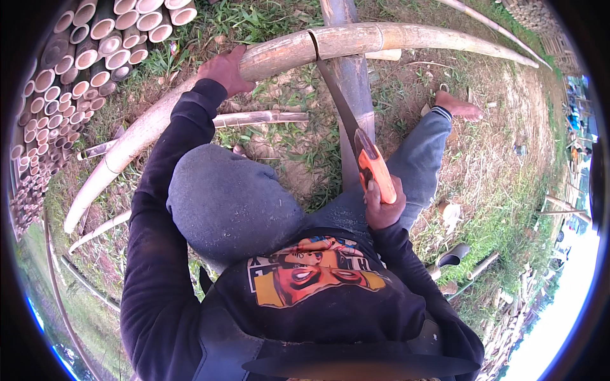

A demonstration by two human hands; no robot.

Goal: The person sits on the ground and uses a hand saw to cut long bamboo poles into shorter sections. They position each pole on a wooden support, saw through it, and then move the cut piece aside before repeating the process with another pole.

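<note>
A long pale bamboo pole (356, 42) lies across a thick upright-looking support pole (353, 82). My left hand (223, 68) presses on top of the bamboo, left of the cut. My right hand (382, 204) grips the orange handle of a hand saw (373, 166). The saw's dark blade (333, 92) runs up to the bamboo and sits in a cut near its middle. My knee in grey trousers is raised between my arms, and my bare foot (459, 106) rests on the ground to the right.
A stack of cut bamboo tubes (76, 63), open ends facing me, fills the upper left. Thinner bamboo pieces (260, 118) lie on the grass and bare soil under the pole. More bamboo offcuts (452, 255) lie at the lower right.
</note>
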